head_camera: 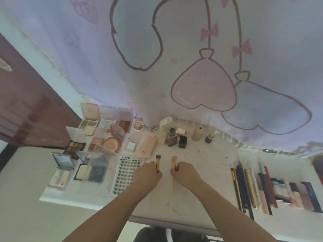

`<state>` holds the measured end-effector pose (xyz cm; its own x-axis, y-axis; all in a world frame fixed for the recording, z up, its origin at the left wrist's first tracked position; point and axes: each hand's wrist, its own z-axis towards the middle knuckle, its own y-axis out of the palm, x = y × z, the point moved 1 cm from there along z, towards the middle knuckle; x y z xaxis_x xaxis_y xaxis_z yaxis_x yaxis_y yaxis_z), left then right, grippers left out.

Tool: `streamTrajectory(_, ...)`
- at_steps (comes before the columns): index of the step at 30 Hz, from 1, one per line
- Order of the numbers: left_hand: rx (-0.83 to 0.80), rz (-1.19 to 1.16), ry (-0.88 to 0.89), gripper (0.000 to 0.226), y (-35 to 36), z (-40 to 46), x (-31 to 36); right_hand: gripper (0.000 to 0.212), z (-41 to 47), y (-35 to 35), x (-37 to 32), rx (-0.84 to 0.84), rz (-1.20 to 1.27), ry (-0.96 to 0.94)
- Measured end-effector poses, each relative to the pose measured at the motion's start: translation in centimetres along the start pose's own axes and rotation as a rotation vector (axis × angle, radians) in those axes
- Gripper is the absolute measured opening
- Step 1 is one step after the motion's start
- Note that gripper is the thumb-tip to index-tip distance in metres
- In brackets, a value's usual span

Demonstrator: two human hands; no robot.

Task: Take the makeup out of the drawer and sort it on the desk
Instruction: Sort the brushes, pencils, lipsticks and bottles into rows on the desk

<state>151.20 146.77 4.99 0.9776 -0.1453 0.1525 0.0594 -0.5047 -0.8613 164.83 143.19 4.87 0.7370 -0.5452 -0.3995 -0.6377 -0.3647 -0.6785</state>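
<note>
- The left hand (148,173) is curling its fingers around a gold-handled makeup brush with a dark tuft (158,162), held upright over the middle of the white desk (209,180).
- The right hand (185,172) is pinching a second gold-handled brush with a pale tuft (174,163) in the same way; both grips are closed on the handles, tufts pointing toward the far edge.
- Sorted makeup is already lying in groups: open palettes and compacts (97,135) toward the left edge, bottles (171,137) along the far edge, a row of pencils and tubes (262,187) toward the right edge.
- The drawer is not showing in this view.
- To do this step well, the brushes should probably be laid side by side, parallel, in the bare middle patch, tufts aligned, lowered gently so neither is rolling into the lash tray (127,173) beside the left hand.
</note>
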Motion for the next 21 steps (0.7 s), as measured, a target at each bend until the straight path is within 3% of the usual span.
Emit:
streamTrajectory(6, -0.023, 0.140, 0.021, 0.027, 0.0, 1.0, -1.9, 0.028, 1.0, 3.0, -3.5, 0.046, -0.115, -0.038)
streamTrajectory(13, -0.001, 0.137, 0.046, 0.029, 0.2, 1.2, -3.6, 0.038, 0.1, 3.1, -3.1, 0.066, -0.048, -0.026)
streamTrajectory(18, 0.124, 0.068, 0.185, 0.026, -0.7, -0.1, 0.2, 0.030, -1.7, -1.3, 3.0, 0.187, 0.017, 0.070)
streamTrajectory(21, 0.071, 0.038, 0.374, 0.022, 0.2, -1.8, 6.1, 0.023, -2.9, -4.2, 8.2, 0.255, -0.001, 0.151)
